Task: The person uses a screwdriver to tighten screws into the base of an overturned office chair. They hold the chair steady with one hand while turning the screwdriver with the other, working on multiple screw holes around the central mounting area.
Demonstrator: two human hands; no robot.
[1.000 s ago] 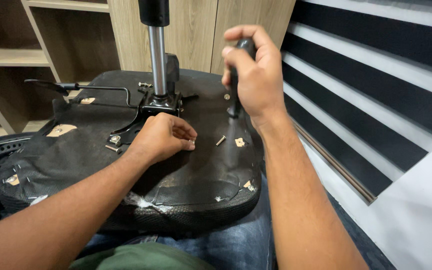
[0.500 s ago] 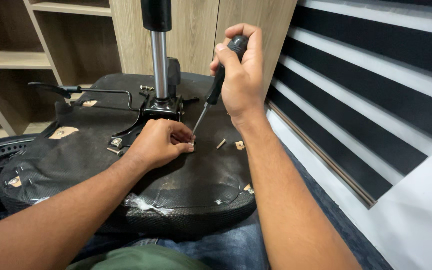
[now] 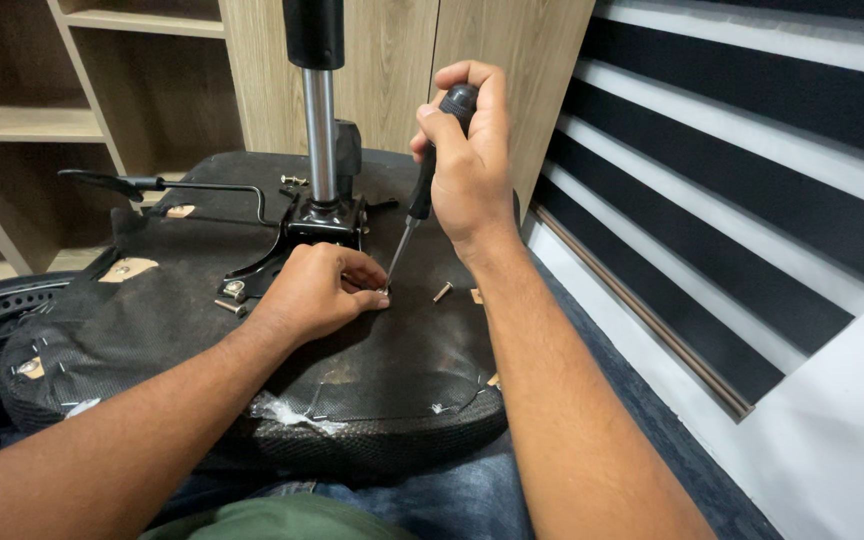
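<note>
Gripping a black-handled screwdriver (image 3: 422,190), the right hand (image 3: 467,165) is closed round the handle and holds the tool tilted, tip down at a small screw (image 3: 383,290) on the upturned chair seat (image 3: 152,310). The left hand (image 3: 317,290) is curled, fingertips pinching that screw just in front of the metal column (image 3: 319,130).

Risks, as judged: the tilt could let the tip skip off the screw head and jab the left fingertips, which sit right against it. A screw started crooked may cross-thread. The seat rests on the person's lap, so a hard push could rock it. A loose bolt (image 3: 442,292) to the right of the column, and another bolt (image 3: 229,306) to its left, could roll off.

Seat underside is black fabric, stapled, torn at the near edge. A lever (image 3: 152,184) runs left from the column. Behind the column: wooden shelving (image 3: 22,120) and panels. Right of it: a black-and-white striped blind (image 3: 732,150).
</note>
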